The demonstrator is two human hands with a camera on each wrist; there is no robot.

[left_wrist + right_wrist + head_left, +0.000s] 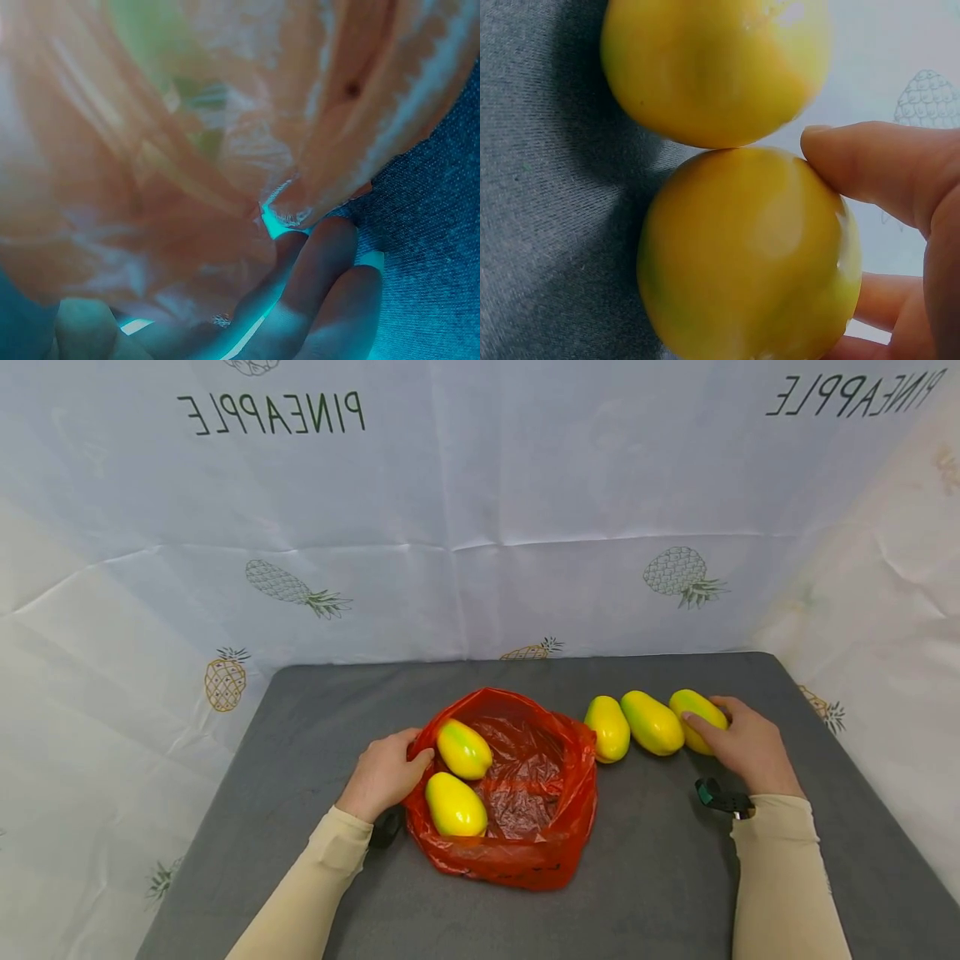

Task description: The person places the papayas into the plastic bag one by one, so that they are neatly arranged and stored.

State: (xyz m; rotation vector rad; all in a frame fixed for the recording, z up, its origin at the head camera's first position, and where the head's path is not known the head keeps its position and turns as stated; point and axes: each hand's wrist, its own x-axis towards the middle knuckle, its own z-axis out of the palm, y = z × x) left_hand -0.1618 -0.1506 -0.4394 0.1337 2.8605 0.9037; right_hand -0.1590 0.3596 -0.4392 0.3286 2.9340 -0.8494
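A red plastic bag (517, 864) lies wide open on the grey table. Inside it, toward the left, are two yellow mangoes, an upper mango (464, 749) and a lower mango (456, 806). My left hand (381, 777) holds the bag's left rim between thumb and fingers; the left wrist view shows the fingers against the thin plastic (187, 247). To the right of the bag three mangoes sit in a row: a left one (607, 729), a middle one (652, 723) and a right one (697, 702). My right hand (752, 747) grips the right mango, which touches its neighbour (712, 67).
The grey table (637, 877) ends at a white cloth backdrop (480, 602) printed with pineapples. More of this cloth hangs at both sides. A dark strap device (722, 797) is at the right wrist, and another dark object (386, 828) sits by the left wrist.
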